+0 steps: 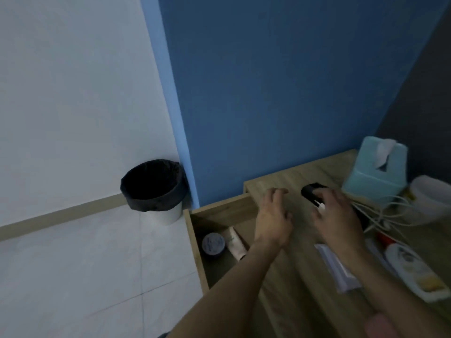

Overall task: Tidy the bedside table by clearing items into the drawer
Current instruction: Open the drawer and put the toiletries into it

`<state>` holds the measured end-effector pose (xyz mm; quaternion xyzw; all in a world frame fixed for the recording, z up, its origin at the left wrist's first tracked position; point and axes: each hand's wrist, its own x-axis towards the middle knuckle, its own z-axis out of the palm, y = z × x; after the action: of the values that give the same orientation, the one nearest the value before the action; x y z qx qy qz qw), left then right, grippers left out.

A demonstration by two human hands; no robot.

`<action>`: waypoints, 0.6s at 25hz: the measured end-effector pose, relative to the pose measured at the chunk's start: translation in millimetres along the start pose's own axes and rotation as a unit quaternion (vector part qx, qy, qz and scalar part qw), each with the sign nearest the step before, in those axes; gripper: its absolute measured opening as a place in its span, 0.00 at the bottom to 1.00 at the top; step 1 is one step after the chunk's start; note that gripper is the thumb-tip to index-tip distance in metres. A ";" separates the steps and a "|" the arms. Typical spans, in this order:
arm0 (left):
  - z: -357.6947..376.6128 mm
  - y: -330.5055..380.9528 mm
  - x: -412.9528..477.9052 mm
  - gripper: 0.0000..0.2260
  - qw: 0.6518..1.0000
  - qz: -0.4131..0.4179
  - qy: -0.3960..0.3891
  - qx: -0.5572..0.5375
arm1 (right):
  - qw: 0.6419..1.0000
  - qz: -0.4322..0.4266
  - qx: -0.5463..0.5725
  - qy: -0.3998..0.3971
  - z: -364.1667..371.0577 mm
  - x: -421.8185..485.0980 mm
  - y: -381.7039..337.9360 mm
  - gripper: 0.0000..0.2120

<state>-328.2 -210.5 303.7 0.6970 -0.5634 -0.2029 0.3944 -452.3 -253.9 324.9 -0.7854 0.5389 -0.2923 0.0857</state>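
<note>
Fingers [328, 195] of your right hand [336, 220] curl over the black thing [310, 191]; grip unclear. Hold tight, then lower it into the drawer [193, 242].

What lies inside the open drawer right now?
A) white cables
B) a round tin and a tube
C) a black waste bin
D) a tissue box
B: the round tin and the tube lie side by side in the open drawer, while the tissue box and the white cables are on the tabletop.
</note>
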 end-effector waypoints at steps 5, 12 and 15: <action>64.8 53.7 19.9 0.24 0.987 -0.065 -0.144 -0.040 | 0.986 0.129 -0.080 -0.066 -20.0 11.6 75.7 0.19; 101.4 55.5 35.9 0.19 0.988 -0.090 -0.125 0.028 | 0.977 0.120 -0.135 -0.113 -3.5 29.8 103.9 0.21; 100.1 57.1 34.0 0.17 0.989 -0.090 -0.119 0.019 | 0.970 0.100 -0.179 -0.134 -3.6 30.8 105.8 0.26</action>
<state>-427.2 -277.9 292.9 0.7231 -0.5453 -0.3082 0.2911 -530.9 -323.6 291.5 -0.7620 0.6419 -0.0730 0.0443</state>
